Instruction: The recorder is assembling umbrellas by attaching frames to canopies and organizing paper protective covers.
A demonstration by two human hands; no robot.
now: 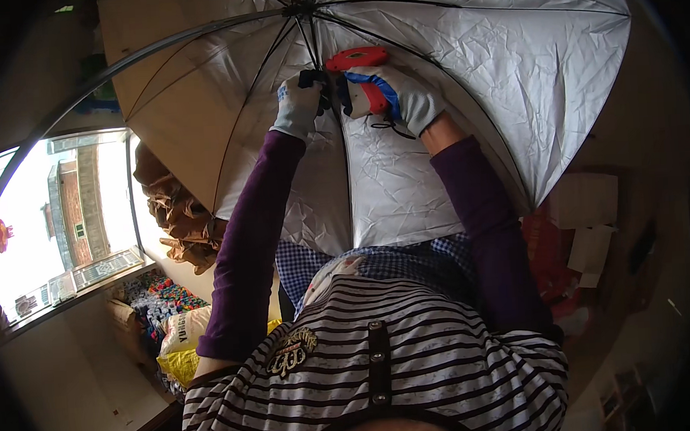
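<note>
An open umbrella (447, 77) with a creased silver inside and black ribs spreads upside-down in front of me, its hub (301, 11) at the top. My left hand (300, 105), in a white glove with dark fingertips, is closed at a black rib below the hub; its fingertips partly hide what they pinch. Just to its right, my right hand (401, 95), in a white and blue glove, grips a red and white hand tool (356, 58) that looks like a tagging gun. Its front end points toward the left fingers. A thin black cord (395, 127) hangs below the right glove.
A curved dark bar (104, 76) arches across the left. Behind it is a bright window (64, 214). Brown crumpled material (175, 213), a yellow and white sack (184, 345) and colourful small items (158, 295) sit at lower left. Cardboard pieces (586, 203) and red material (546, 263) lie at right.
</note>
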